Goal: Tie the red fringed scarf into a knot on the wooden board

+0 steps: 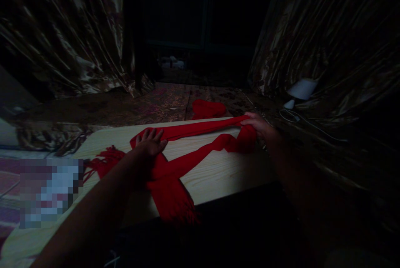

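Observation:
A long red scarf (190, 160) with fringed ends lies in a loop across a pale wooden table (206, 178). My left hand (150, 142) rests on the scarf's left bend, its fingers spread flat. At the table's far right, my right hand (255, 123) grips the scarf's upper strip between thumb and fingers. That strip runs fairly straight between my two hands. The lower strip winds back from the right, with a bunched fold below my right hand. One fringed end hangs at the near edge; the other lies left, partly behind my left forearm.
More red cloth (208, 109) lies just past the table's far edge, on a patterned cover (150, 107). A small white lamp (302, 89) with its cord stands at the right. Patterned curtains (93, 31) hang on both sides. A blurred-out patch (53, 193) covers something at the left. The room is dim.

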A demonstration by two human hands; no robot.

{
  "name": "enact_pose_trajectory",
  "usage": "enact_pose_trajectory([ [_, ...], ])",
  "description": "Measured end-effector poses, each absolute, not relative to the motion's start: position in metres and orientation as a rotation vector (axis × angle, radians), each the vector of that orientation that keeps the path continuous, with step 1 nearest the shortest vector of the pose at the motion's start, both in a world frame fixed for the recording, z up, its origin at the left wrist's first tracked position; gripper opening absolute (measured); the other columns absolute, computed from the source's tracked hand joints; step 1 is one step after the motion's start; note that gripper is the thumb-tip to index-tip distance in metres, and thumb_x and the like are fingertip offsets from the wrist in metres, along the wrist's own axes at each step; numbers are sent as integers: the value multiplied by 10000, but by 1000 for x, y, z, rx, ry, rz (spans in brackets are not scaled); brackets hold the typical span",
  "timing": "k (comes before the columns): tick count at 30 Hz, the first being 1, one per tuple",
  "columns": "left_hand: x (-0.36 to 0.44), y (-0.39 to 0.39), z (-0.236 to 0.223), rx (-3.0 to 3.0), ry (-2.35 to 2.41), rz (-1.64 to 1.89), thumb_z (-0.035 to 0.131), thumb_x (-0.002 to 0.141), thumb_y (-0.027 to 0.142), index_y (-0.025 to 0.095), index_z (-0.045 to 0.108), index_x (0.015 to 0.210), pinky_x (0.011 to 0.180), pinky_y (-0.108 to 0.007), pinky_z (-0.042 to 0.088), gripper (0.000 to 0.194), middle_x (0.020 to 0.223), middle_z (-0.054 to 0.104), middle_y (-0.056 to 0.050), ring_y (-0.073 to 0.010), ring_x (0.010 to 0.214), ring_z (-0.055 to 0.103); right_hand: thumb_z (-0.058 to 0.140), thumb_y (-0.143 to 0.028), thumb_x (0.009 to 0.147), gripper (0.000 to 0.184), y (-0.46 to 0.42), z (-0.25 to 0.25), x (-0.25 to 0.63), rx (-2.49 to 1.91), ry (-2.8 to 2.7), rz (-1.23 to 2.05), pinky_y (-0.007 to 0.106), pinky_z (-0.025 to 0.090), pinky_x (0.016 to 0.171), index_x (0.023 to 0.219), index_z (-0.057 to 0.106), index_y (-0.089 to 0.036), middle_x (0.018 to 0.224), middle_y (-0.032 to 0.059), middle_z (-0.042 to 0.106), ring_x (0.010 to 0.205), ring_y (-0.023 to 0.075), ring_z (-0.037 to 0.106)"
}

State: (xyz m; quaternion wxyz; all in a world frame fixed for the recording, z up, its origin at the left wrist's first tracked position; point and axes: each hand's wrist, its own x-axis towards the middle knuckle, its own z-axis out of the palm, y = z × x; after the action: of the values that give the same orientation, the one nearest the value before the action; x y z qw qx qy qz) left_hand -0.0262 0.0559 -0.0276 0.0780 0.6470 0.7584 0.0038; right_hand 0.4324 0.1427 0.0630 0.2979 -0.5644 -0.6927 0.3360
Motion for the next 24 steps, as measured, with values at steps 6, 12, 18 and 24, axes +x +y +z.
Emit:
enact_pose_trajectory([
  [6, -27, 57, -28, 1937, 2286, -4, 208, 900, 727, 325, 174, 1601, 1174, -643, 115, 808, 1679, 106, -66, -374, 1539, 35, 671, -299, 820, 262, 137, 63, 408, -1828, -2048, 388, 269, 514, 743, 1030, 701, -146, 974, 104, 752, 872, 228, 701],
  [12, -26, 55, -27, 1926, 2283, -22, 202, 899, 732, 320, 166, 1603, 1180, -639, 107, 817, 1679, 91, -71, -371, 1539, 24, 599, -483, 913, 434, 138, 59, 388, -2053, -2199, -132, 339, 479, 883, 1081, 740, -109, 1043, 241, 732, 1075, 303, 676],
  [18, -26, 55, -27, 1918, 2280, -35, 169, 898, 740, 318, 126, 1609, 1189, -627, 74, 828, 1684, 51, -65, -356, 1541, -20, 540, -266, 938, 297, 143, 46, 389, -2039, -2506, -315, 398, 469, 889, 1113, 724, -112, 1094, 256, 709, 1056, 331, 676],
  [24, -27, 58, -29, 1912, 2267, -45, 161, 892, 757, 327, 112, 1608, 1183, -640, 73, 836, 1684, 34, -63, -364, 1540, -25, 457, -138, 921, 360, 137, 34, 386, -1623, -2752, -592, 428, 384, 991, 1241, 622, -148, 1268, 221, 621, 1202, 314, 555],
])
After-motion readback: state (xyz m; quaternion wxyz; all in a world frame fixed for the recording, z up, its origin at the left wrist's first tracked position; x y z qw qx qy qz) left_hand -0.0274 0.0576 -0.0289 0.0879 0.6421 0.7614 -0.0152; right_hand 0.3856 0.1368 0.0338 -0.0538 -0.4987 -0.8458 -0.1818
